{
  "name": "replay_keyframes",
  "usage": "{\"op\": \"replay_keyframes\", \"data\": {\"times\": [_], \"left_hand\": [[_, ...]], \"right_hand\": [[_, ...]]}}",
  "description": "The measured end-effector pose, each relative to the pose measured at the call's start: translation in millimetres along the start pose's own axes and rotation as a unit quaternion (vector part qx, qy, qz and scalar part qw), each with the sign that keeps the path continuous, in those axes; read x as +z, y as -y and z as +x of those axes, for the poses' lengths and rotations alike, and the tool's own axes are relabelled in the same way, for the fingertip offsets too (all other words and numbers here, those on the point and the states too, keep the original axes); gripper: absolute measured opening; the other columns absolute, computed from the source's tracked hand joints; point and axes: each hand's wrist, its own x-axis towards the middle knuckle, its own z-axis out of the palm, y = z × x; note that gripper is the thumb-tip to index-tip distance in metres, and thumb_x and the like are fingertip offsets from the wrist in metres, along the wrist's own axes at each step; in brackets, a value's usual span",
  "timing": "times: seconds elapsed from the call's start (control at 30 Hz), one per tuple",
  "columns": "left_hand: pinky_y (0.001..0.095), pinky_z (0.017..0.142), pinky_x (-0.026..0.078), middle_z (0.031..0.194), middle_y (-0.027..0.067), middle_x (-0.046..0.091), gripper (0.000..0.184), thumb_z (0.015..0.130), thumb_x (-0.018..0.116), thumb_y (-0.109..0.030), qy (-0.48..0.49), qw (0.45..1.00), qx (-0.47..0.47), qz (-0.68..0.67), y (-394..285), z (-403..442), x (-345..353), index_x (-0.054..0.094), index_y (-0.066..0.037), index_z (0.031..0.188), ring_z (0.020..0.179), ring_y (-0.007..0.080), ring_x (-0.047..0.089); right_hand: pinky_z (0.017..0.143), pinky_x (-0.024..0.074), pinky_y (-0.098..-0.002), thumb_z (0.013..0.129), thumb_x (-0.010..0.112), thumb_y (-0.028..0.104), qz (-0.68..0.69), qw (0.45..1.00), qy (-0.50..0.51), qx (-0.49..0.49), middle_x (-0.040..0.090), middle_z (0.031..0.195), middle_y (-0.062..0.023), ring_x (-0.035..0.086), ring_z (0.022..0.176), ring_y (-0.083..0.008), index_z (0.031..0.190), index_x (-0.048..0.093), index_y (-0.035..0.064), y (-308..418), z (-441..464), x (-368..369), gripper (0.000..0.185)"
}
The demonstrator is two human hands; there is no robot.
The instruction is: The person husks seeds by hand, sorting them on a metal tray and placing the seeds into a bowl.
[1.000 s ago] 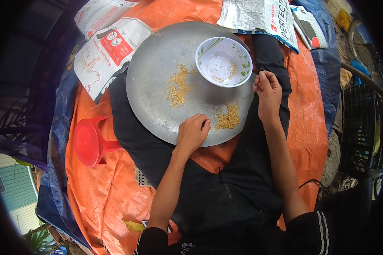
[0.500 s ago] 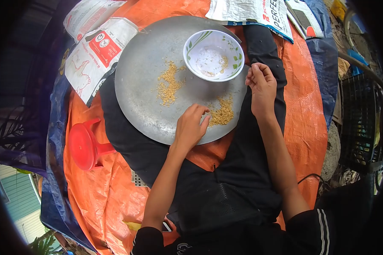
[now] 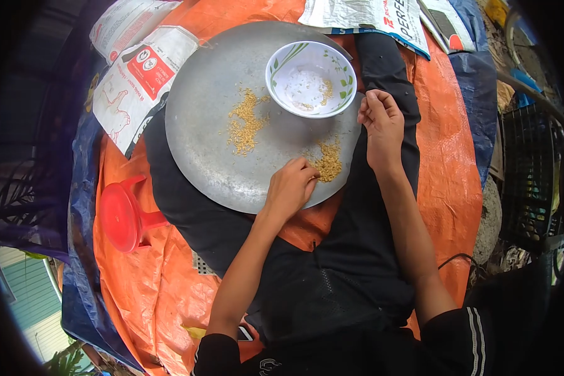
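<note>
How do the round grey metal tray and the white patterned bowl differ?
The round grey metal tray is broad; the white patterned bowl is much smaller. The tray looks flat, the bowl deep. The tray is plain; the bowl is decorated in green. Both carry golden grains.

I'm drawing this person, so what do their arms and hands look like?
The left hand and right hand wear no gloves. Both forearms are bare, below short black sleeves. Two pale stripes run along the right sleeve.
</note>
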Motion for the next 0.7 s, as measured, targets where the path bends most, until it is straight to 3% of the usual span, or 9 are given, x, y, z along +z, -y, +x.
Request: {"op": "replay_keyframes", "data": {"times": [0.7], "left_hand": [[0.0407,0.075,0.052,0.086,0.0079,0.062,0.009,0.079,0.072,-0.009,0.020,0.998,0.047,0.024,5.0,3.0,9.1,0.074,-0.008,0.088,0.087,0.0281,0.063]], "right_hand": [[0.064,0.0429,-0.0232,0.100,0.060,0.014,0.001,1.000,0.013,0.015,0.059,0.078,-0.0010,0.052,0.067,-0.0077,0.099,0.061,0.0016,-0.4,-1.9,3.1,0.013]]}}
